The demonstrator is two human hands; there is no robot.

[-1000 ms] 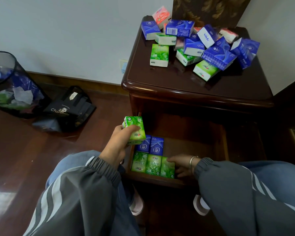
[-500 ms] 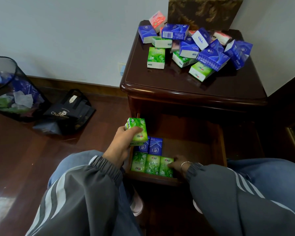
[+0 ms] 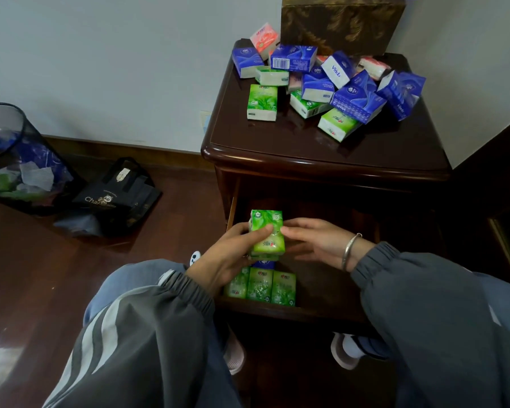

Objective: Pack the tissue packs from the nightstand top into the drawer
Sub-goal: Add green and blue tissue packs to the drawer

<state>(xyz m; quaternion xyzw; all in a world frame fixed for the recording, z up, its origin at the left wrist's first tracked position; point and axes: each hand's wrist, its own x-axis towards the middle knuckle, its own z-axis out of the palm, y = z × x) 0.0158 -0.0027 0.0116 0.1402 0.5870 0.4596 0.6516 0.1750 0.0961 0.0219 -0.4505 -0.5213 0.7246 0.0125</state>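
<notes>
My left hand [image 3: 227, 257] grips a green tissue pack [image 3: 267, 231] above the open drawer [image 3: 321, 312]. My right hand [image 3: 312, 240] touches the pack's right side with its fingertips. In the drawer's front left corner stand three green packs [image 3: 259, 285] in a row, with a blue pack [image 3: 264, 264] partly hidden behind them under my hands. On the dark nightstand top [image 3: 277, 142] lies a heap of several blue, green and pink packs [image 3: 345, 92], and one green pack [image 3: 261, 102] stands apart at the left.
A brown patterned box [image 3: 342, 22] sits at the nightstand's back. Left on the wooden floor stand a mesh waste bin [image 3: 15, 160] and a black bag [image 3: 115, 195]. My knees and shoes are in front of the drawer.
My right hand rose from the packs in the drawer and met the green pack. My left hand carried that pack rightward over the drawer.
</notes>
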